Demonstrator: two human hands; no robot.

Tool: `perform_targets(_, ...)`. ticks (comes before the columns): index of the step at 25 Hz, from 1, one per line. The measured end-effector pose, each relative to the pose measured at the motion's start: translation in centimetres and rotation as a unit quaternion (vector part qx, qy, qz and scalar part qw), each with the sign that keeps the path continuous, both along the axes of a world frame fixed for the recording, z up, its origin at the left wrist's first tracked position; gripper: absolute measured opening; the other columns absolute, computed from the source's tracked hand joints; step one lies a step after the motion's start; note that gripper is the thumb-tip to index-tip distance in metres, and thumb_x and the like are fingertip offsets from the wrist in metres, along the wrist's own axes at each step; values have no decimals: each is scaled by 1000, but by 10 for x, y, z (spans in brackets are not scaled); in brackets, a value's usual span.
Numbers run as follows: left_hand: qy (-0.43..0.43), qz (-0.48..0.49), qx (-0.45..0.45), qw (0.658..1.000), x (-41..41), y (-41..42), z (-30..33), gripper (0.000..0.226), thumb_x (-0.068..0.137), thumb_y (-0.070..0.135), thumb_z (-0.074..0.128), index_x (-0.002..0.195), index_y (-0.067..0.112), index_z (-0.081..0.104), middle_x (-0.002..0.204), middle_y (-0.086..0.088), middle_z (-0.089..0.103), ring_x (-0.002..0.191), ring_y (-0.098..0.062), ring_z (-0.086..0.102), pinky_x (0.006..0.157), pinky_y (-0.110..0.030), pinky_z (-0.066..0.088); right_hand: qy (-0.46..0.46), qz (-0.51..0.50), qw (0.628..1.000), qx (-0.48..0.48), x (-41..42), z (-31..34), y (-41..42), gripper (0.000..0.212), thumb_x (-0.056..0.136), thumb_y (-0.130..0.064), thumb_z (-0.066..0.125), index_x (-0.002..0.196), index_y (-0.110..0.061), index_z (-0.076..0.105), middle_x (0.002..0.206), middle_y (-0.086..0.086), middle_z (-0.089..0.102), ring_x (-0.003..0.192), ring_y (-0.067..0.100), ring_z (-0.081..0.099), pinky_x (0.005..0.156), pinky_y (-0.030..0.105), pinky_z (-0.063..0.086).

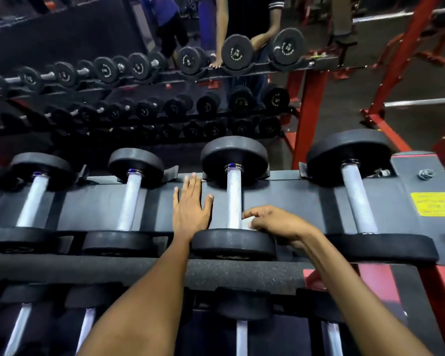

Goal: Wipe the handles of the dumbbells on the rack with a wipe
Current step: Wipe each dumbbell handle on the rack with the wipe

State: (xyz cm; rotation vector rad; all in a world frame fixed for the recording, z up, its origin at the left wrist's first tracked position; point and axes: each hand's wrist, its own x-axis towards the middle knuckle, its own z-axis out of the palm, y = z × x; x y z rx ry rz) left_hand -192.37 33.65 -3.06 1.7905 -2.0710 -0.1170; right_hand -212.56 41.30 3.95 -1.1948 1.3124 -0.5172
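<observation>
Gym floor, dim light, mirror behind the rack (280, 201) reflecting more dumbbell rows and people standing. Red steel frame (308, 111) on the right, yellow warning label (434, 203) on the rack's end plate.

Top tier holds 4 dumbbells side by side, handles running front to back, black heads seated in cradles. More handles visible on the tier below.

Right hand (278, 222) sits at the near end of the 3rd dumbbell's handle (233, 199), fingers curled and pinching a small white wipe (247, 222) against the steel, just above the near head (233, 244). Only a scrap of the wipe shows; the rest is under the fingers.

Left hand (190, 204) lies flat on the rack tray between the 2nd handle (129, 201) and the 3rd, fingers straight and together, thumb out. Holds nothing; looks like bracing.

Handling, as a judgement: dumbbells are heavy and stiff, best left in the cradles. Handles look knurled, so the wipe is likely to drag and snag rather than slide. Wipe is thin, soft, likely tears if bunched. Best hold: wrap it around the bar and run along its length, turning the wrist to reach the underside. Gap between handle and tray looks tight for knuckles.

Progress: 3rd handle in work; cannot tell which others are done.
</observation>
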Motion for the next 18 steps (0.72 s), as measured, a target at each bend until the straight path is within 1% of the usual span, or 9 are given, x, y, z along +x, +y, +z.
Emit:
perform_targets(3,-8,3,14,1000,1,0,4,78,87,56,7,155,19,13,162,5,8,149,-11,-3,120,-38,-8,-54,46,997,43,3,1,-1,36,86,8,40,107,-7,65,85,4,69,59,3,59,54,14,46)
perform_targets(4,-10,3,19,1000,1,1,4,76,88,56,8,155,20,12,162,5,8,149,-11,-4,121,-38,-7,-38,62,996,44,-3,5,0,37,86,8,40,110,-5,65,83,0,69,60,2,58,56,13,45)
perform_targets(6,-7,5,30,1000,1,2,5,70,93,53,14,155,21,13,162,6,8,149,-10,-4,121,-39,-6,-2,60,998,36,-13,11,0,34,88,9,38,110,0,63,58,-11,63,45,-4,49,45,8,36)
perform_targets(7,-2,7,31,1000,1,1,6,68,94,51,17,155,21,14,162,7,8,149,-9,-4,121,-39,-6,3,56,998,39,-13,10,-1,33,89,9,38,108,0,63,54,-9,63,42,-4,47,43,8,34)
perform_targets(10,8,10,24,1000,1,1,5,65,95,50,21,154,22,18,161,8,11,149,-9,-3,121,-36,-8,-59,44,994,85,3,4,-5,32,83,5,48,111,1,64,96,18,70,70,10,54,60,19,41)
perform_targets(12,11,7,24,1000,1,1,5,64,96,49,23,154,21,19,161,8,12,149,-8,-3,121,-35,-9,-71,46,992,97,-2,2,-6,33,80,0,50,108,-9,66,87,11,63,66,11,47,57,21,35)
perform_targets(14,15,6,22,1000,1,-1,4,61,99,47,26,154,21,20,161,7,13,149,-9,-3,121,-34,-9,-18,44,996,75,-10,4,-10,32,82,-3,48,105,-16,65,81,9,54,67,18,41,59,26,29)
perform_targets(16,18,10,20,1000,1,-2,4,60,100,46,28,154,21,20,161,6,14,149,-9,-2,120,-34,-10,-37,32,994,93,-3,7,-13,35,85,8,43,106,-12,64,75,5,59,60,10,47,56,19,33)
perform_targets(18,21,10,17,1000,1,0,4,63,97,48,25,153,20,20,161,6,15,149,-9,-2,120,-33,-11,-74,38,987,140,11,4,-14,38,78,9,48,107,-10,64,87,10,69,64,9,58,57,18,44)
